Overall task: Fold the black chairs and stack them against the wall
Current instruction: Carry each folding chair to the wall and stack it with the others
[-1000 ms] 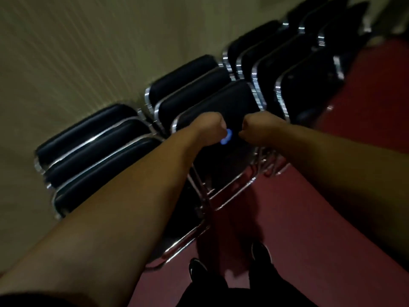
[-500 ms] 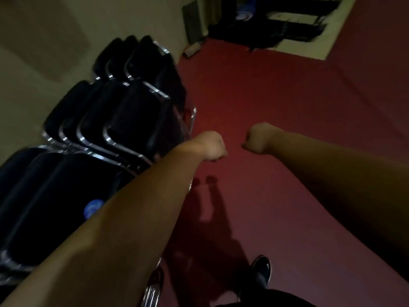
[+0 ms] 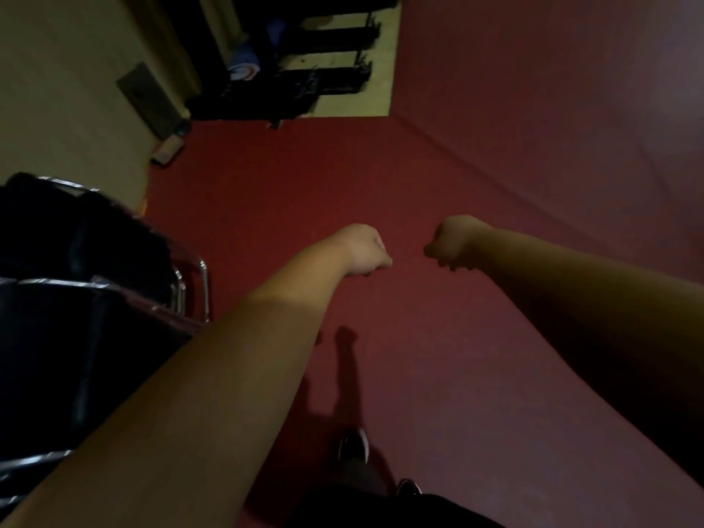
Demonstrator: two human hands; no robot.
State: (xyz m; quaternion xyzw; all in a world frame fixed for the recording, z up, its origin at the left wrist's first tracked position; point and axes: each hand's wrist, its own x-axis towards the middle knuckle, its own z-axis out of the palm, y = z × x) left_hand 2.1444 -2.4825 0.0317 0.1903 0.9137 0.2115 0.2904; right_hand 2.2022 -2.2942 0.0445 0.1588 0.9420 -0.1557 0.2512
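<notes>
Our left hand (image 3: 364, 249) and right hand (image 3: 453, 242) had fingers (image 3: 438, 257) curled on nothing. The chairs (image 3: 76, 318) looked stiff and heavy, so we judged the metal frame (image 3: 204, 287) the best hold.

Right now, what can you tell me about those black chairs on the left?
The black chairs look folded at the left edge, packed one against another beside the pale wall on the red floor. Their padding looks dark and slightly glossy, edged by shiny chrome tubing that curves down at the front. The left forearm crosses in front of the nearest, hiding its lower part.
</notes>
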